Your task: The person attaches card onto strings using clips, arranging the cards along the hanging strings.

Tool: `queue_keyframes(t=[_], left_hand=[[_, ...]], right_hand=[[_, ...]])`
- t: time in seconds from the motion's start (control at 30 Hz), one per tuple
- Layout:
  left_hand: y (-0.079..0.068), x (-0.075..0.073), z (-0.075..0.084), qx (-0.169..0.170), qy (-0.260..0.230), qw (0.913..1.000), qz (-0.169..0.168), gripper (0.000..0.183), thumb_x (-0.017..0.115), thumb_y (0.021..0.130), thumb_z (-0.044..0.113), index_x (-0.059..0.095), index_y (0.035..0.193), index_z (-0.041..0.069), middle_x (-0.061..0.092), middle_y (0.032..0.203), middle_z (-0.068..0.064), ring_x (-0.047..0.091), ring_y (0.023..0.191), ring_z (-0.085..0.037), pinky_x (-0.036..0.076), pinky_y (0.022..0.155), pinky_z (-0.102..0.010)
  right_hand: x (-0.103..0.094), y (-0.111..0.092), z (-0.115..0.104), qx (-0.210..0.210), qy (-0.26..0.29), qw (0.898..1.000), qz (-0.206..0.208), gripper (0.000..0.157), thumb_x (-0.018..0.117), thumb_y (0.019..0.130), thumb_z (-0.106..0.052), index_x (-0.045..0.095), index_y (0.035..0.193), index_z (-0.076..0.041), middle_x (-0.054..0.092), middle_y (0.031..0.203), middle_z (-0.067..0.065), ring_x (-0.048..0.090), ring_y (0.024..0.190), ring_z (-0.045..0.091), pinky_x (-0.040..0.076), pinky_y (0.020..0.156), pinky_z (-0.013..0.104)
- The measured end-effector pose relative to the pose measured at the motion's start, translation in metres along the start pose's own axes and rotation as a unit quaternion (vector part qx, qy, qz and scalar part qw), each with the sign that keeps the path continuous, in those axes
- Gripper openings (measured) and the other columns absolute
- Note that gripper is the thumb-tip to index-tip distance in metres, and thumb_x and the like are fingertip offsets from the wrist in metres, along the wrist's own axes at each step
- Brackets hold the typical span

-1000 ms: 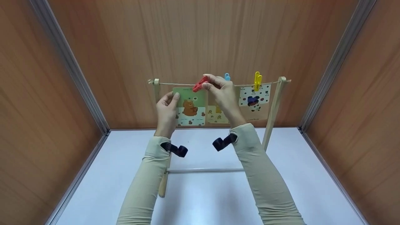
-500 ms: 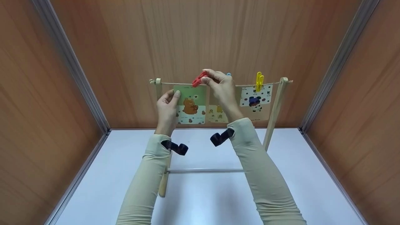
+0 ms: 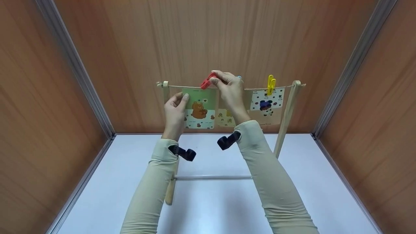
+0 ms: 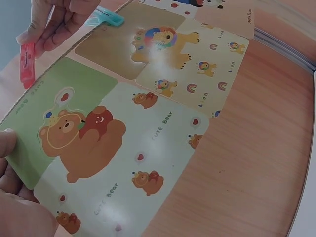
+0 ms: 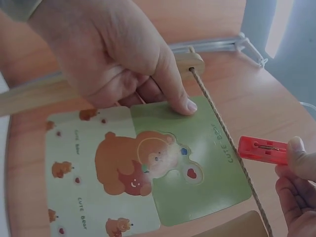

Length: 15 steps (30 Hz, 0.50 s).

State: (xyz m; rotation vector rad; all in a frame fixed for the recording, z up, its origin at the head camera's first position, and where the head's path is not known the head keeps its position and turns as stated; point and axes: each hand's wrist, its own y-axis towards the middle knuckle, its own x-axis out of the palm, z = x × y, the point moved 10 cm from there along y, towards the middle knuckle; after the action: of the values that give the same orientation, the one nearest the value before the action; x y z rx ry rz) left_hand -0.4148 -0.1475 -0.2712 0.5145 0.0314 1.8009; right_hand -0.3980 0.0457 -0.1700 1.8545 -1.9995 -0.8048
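Note:
My left hand (image 3: 175, 112) pinches the left edge of a green and white bear card (image 3: 199, 110), its thumb on the front. The card's top edge lies along a twine line (image 3: 182, 86). Between thumb and fingers of my right hand (image 3: 230, 92) is a red clothespin (image 5: 264, 149), tilted, its tip at the twine above the card. From the frames I cannot tell whether the clothespin bites the card. A lion card (image 4: 168, 54) hangs beside it under a blue clothespin (image 4: 109, 17), partly behind my right hand in the head view.
Farther right, a yellow clothespin (image 3: 271, 85) holds a dotted card (image 3: 267, 105) on the twine. Wooden posts (image 3: 287, 117) carry the line at both ends. A pale crossbar (image 3: 213, 177) runs low over the white table (image 3: 208, 208). Wood-grain panels (image 3: 208, 39) stand around.
My right hand has risen slightly, bringing the red clothespin up from in front of the card to the twine. The bear card has moved a little up and right with my left hand.

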Motion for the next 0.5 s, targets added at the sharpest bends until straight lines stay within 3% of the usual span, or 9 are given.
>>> queue_keyframes(t=[0.5], left_hand=[[-0.0026,0.0013,0.0019,-0.007,0.022,0.9997,-0.009,0.023,0.059,0.096,0.016,0.059,0.113,0.001,0.064,0.098,-0.003,0.061,0.087,-0.011,0.050,0.077,-0.022]], right_hand=[[0.0067,0.0045,0.0022,0.002,-0.037,0.999,0.001,0.029,0.068,0.086,-0.013,0.070,0.112,0.000,0.070,0.108,0.015,0.065,0.098,0.019,0.053,0.083,0.024]])
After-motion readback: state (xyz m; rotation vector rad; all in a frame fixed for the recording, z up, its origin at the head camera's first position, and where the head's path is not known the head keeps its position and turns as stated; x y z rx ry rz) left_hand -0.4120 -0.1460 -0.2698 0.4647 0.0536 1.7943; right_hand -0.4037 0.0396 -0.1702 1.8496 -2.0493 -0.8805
